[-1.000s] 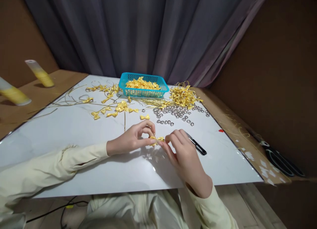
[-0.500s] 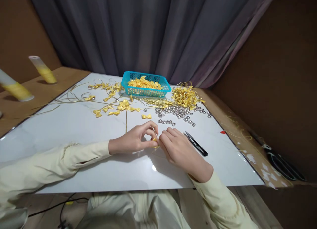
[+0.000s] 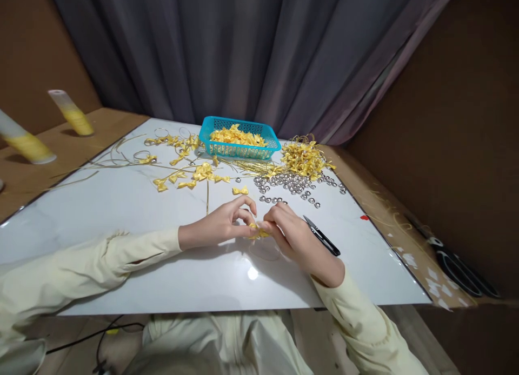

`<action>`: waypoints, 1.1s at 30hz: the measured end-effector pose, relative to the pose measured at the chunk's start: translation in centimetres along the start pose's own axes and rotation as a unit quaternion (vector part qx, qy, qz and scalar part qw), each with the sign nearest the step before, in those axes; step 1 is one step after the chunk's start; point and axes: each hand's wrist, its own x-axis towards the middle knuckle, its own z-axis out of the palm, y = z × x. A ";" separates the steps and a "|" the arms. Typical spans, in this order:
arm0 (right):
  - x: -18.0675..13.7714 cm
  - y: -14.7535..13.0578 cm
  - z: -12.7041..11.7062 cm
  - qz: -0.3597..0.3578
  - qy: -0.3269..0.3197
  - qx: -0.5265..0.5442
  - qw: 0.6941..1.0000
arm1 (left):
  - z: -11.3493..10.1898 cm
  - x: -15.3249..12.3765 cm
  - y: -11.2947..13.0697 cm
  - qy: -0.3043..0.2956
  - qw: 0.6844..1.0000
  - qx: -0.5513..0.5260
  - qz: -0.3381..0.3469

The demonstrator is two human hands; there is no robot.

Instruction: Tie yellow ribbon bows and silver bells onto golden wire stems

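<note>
Between my hands, low over the white board, is a yellow ribbon bow [image 3: 254,233] with a thin loop of cord hanging below it. My left hand [image 3: 227,221] pinches the bow's left side between thumb and fingertips. From the right, my right hand [image 3: 290,232] closes its thumb and fingers on the bow's other side; its fingertips partly cover it. Just beyond the hands lies a single yellow bow [image 3: 240,191]. Black thread snips [image 3: 322,236] rest beside my right hand. Silver heart-like beads [image 3: 290,183] are spread behind it.
A blue plastic basket [image 3: 239,152] full of yellow bows stands at the back. A heap of corded bows [image 3: 306,158] sits right of it, gold cords [image 3: 253,167] in front. Large scissors [image 3: 458,267] lie at the right edge; yellow spools [image 3: 75,118] stand at left.
My right hand has turned and its fingers have shifted, so more of the yellow bow shows between the hands. The cord loop below it is more visible. My left hand keeps its pinch.
</note>
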 end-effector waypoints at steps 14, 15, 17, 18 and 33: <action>-0.2 0.2 0.1 -0.050 -0.068 -0.090 0.992 | 0.0 0.0 0.1 -0.002 0.999 -0.028 -0.015; -0.2 0.2 0.1 -0.054 -0.070 -0.097 0.991 | 0.1 0.0 0.0 -0.002 0.999 -0.033 -0.017; -0.2 0.1 0.1 -0.058 -0.070 -0.102 0.991 | 0.1 0.1 0.0 -0.002 0.999 -0.043 -0.019; -0.2 0.1 0.2 -0.060 -0.068 -0.103 0.991 | 0.1 0.1 -0.1 -0.002 0.999 -0.050 -0.020; 0.5 -0.9 -2.5 -0.061 0.092 -0.039 0.993 | 0.2 0.2 -1.0 0.010 1.000 -0.002 -0.023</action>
